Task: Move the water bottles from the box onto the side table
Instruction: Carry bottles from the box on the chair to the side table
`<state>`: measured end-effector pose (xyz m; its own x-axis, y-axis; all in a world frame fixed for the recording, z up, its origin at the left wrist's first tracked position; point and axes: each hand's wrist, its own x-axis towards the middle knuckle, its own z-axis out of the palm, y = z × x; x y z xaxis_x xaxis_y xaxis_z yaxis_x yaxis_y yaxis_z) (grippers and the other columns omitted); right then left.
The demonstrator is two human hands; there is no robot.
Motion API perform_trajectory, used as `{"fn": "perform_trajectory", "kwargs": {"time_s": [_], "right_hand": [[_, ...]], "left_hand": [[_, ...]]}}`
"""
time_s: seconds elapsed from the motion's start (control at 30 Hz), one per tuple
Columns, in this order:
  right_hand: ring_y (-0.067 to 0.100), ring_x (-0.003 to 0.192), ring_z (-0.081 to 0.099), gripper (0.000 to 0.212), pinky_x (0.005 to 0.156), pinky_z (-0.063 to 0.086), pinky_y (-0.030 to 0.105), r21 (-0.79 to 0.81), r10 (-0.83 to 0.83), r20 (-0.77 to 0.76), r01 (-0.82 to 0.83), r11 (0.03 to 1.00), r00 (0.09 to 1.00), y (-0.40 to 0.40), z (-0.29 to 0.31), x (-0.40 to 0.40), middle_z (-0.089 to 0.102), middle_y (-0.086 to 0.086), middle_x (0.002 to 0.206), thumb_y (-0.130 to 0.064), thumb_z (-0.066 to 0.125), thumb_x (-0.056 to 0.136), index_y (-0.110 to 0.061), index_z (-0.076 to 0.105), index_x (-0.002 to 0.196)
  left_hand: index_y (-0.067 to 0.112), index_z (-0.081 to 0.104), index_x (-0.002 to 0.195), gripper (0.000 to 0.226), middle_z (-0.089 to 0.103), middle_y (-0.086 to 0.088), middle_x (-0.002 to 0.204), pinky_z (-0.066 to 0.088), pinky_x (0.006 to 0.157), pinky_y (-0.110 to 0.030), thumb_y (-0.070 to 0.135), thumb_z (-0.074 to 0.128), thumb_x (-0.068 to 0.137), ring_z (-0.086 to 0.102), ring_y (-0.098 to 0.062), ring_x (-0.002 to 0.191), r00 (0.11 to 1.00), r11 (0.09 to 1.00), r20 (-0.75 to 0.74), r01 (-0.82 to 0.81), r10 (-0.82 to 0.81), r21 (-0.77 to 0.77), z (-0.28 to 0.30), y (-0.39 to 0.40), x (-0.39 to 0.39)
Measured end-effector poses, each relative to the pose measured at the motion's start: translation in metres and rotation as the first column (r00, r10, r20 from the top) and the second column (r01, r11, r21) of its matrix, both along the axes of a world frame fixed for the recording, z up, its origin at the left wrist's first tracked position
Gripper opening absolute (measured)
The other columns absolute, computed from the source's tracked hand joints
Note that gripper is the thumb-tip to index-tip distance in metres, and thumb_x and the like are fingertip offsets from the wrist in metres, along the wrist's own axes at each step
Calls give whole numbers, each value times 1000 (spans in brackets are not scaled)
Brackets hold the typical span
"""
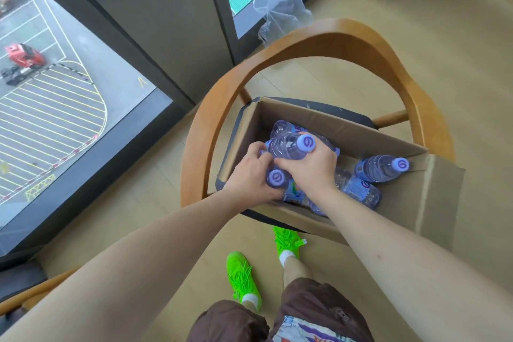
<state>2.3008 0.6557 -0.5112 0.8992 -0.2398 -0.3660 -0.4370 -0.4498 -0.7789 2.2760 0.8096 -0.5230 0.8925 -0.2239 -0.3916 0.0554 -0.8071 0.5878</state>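
Both hands are reaching into the cardboard box on the wooden chair: the right hand is curling over the top bottle, whose long axis is running from its cap at about 3 o'clock toward 9 o'clock. The left hand is gripping a lower bottle at 7 o'clock of the first, cap up. Two more bottles are lying at 4 o'clock, nearer the right hand; the side table is not showing.

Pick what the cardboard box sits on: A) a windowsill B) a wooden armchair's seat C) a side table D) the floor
B: the cardboard box rests on the dark seat of the wooden armchair, whose curved arm wraps around it, while both hands reach into it for bottles.
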Motion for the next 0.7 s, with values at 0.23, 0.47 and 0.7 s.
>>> {"fn": "perform_trajectory", "kwargs": {"time_s": [0.23,0.47,0.7], "right_hand": [[13,89,65,55,84,54,38,-12,-71,123,74,997,990,-23,7,4,69,-11,93,-35,91,50,-27,65,97],[17,95,56,58,85,47,32,-37,27,173,-21,999,985,-38,4,16,59,-2,102,-29,91,52,-20,60,100],[-1,83,61,55,72,43,10,75,54,116,-63,995,992,-28,15,15,64,-21,87,-30,90,57,-30,56,101]], "left_hand": [[30,36,98,53,61,10,83,40,61,-23,39,77,65,61,-11,77,958,964,-134,-261,252,-53,-25,-10,-3],[36,36,100,76,57,18,84,33,54,-10,41,92,49,54,3,74,934,944,-157,-329,321,-25,-38,2,13],[35,50,94,54,62,14,85,45,60,-20,36,85,52,61,-2,77,891,886,-118,-450,438,-112,-16,-3,12]]}}
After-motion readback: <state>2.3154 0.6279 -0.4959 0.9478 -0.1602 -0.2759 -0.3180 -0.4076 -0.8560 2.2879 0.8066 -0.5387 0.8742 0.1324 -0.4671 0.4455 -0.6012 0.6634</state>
